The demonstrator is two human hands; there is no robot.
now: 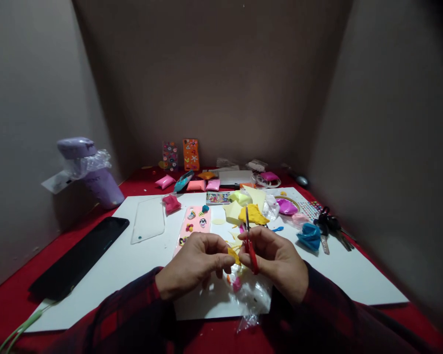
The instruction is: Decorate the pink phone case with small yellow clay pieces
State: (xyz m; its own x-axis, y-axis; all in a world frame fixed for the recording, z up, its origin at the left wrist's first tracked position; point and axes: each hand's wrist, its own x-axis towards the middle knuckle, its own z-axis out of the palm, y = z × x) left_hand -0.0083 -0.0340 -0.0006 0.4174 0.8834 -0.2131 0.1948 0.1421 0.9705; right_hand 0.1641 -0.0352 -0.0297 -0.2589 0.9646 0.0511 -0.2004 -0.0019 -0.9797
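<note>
My left hand (199, 261) pinches a small flat piece of yellow clay (234, 255) between thumb and fingertips. In my right hand (278, 260) are red-handled scissors (251, 254), their blades pointing up and away from me. The right fingertips are close to the yellow piece; whether they touch it I cannot tell. Beyond the blades lies a larger yellow clay lump (253, 214) beside pale yellow paper (233, 211). A pink phone case (192, 223) with small clay decorations lies left of the hands. Clear plastic wrap (254, 297) with bits of coloured clay is below them.
A black phone (81, 256) and a clear case (148, 221) lie on the left of the white board (339, 280). Behind it, a purple bottle (102, 184) stands left, with several clay packets centrally. Keys (327, 231) and a blue packet (309, 237) are at right.
</note>
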